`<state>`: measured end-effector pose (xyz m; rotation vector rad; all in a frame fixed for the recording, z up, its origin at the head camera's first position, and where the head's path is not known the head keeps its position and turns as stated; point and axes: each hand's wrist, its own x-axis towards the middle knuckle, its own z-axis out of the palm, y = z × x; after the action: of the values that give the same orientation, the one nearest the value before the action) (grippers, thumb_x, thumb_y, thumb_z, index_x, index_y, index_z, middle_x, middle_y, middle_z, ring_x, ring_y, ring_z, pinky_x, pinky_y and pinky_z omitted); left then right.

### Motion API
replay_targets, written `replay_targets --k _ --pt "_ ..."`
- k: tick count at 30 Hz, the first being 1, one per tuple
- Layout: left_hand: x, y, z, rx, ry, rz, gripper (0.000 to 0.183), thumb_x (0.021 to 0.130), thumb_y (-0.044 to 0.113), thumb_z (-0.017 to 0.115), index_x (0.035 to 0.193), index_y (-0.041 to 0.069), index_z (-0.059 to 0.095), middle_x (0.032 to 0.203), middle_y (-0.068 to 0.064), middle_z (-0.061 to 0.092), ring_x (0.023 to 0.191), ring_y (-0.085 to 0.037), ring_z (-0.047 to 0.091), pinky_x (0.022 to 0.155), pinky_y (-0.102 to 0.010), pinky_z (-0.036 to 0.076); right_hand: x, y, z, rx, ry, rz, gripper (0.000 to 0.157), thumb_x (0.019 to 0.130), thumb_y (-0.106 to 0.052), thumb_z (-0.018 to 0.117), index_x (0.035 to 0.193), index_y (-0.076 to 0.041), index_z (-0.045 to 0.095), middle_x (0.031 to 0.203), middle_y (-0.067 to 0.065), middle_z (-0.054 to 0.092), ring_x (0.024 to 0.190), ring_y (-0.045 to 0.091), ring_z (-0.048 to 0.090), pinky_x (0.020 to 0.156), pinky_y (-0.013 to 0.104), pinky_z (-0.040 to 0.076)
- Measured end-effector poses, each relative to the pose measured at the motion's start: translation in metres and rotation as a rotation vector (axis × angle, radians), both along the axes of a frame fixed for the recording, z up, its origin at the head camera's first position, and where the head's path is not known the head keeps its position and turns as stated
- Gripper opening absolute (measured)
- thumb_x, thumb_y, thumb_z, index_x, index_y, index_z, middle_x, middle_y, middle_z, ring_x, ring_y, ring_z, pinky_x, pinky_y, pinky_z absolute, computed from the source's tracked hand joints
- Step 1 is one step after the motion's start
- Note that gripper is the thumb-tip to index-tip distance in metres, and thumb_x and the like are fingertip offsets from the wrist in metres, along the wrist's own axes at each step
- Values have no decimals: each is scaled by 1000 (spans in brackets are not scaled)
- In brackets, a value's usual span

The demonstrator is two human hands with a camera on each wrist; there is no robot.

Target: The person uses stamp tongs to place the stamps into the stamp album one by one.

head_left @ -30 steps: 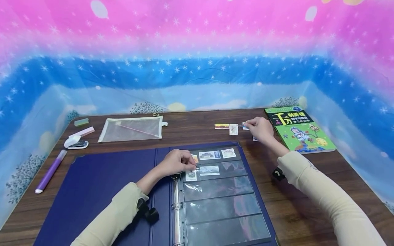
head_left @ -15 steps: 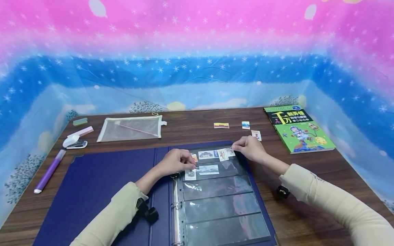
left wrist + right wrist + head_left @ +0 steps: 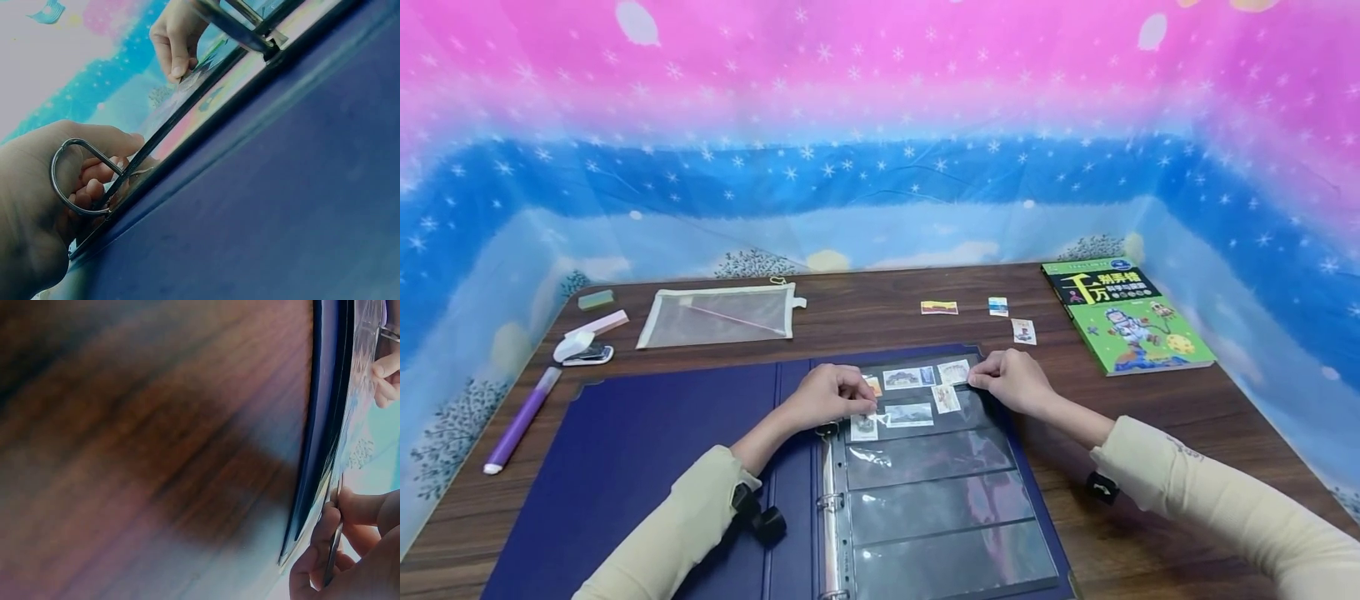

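Note:
A blue stamp album lies spread on the table, its black page of clear pocket strips held by rings. My left hand is at the second row's left end, thumb and fingertips pinching the clear strip. Thin metal tweezers are gripped between the thumb and fingers of my right hand, at the page's right edge. A small stamp lies over the second row, right of a grey stamp; whether the tweezer tips touch it is too small to tell. Several stamps fill the top row.
Loose on the table behind are a red-yellow stamp, a blue stamp and a white one. A green book lies at right. At left are a mesh pouch, a stapler and a purple marker.
My right hand has come from the loose stamps to the page, bringing one stamp. That stamp has shifted from over the top row down to the second. The left hand stays in place.

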<state>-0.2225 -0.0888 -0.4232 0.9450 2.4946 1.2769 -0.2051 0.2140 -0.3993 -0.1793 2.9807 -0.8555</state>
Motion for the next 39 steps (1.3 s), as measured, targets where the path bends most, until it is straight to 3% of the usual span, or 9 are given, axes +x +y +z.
replay_targets --k 18,30,39 --pt "2 2 -1 -20 -8 24 5 80 22 72 81 17 74 69 3 55 56 -5 41 56 -19 34 3 5 7 58 27 188 10 83 -18 68 86 -13 77 77 0 66 64 6 52 61 23 39" --pt "-1 1 1 11 -1 19 5 79 20 73 80 15 74 69 2 56 54 -3 40 54 -19 33 -15 7 12 27 -66 293 11 84 -15 67 83 -11 77 90 4 71 85 15 63 76 31 49" --pt "-1 3 -1 12 -2 19 6 80 21 73 76 16 74 74 3 64 56 -4 45 56 -18 35 -13 8 11 16 -92 276 12 85 -16 66 85 -10 77 93 6 71 86 15 63 74 29 48"
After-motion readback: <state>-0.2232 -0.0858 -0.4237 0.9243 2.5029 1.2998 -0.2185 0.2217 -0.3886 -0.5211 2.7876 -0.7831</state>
